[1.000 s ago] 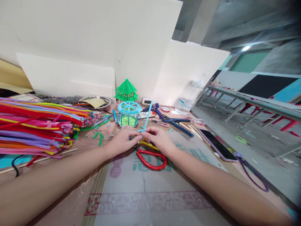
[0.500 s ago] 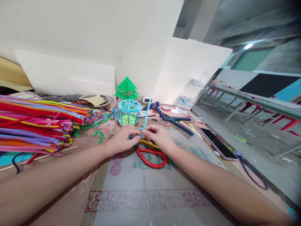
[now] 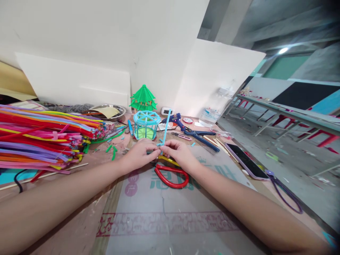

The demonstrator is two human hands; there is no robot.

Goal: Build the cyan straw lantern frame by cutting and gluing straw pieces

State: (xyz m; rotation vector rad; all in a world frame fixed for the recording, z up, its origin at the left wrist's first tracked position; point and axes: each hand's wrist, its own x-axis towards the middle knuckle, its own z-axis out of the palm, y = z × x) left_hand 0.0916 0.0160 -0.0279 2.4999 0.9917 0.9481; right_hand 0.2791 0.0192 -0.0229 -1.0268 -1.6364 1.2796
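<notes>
My left hand (image 3: pixel 139 154) and my right hand (image 3: pixel 178 153) meet at the middle of the table, fingers pinched together on a light blue pipe cleaner (image 3: pixel 166 126) that sticks up between them, with a short bent piece at its base. Just behind the hands stands a small light blue pipe-cleaner cage (image 3: pixel 146 125) with a green inside. A green pipe-cleaner pagoda (image 3: pixel 143 98) stands further back by the white wall. Red-handled scissors (image 3: pixel 171 176) lie on the mat right under my right wrist.
A big pile of coloured pipe cleaners (image 3: pixel 42 138) fills the left. A blue glue gun (image 3: pixel 175 120), blue pliers (image 3: pixel 202 137), wooden sticks and a phone (image 3: pixel 244 161) with a purple cord lie at the right. A metal dish (image 3: pixel 108 111) sits at the back. The table edge runs along the right.
Both hands stay pinched on the blue pipe cleaner and have shifted slightly; the upright end leans a little differently. The view has tilted down a touch.
</notes>
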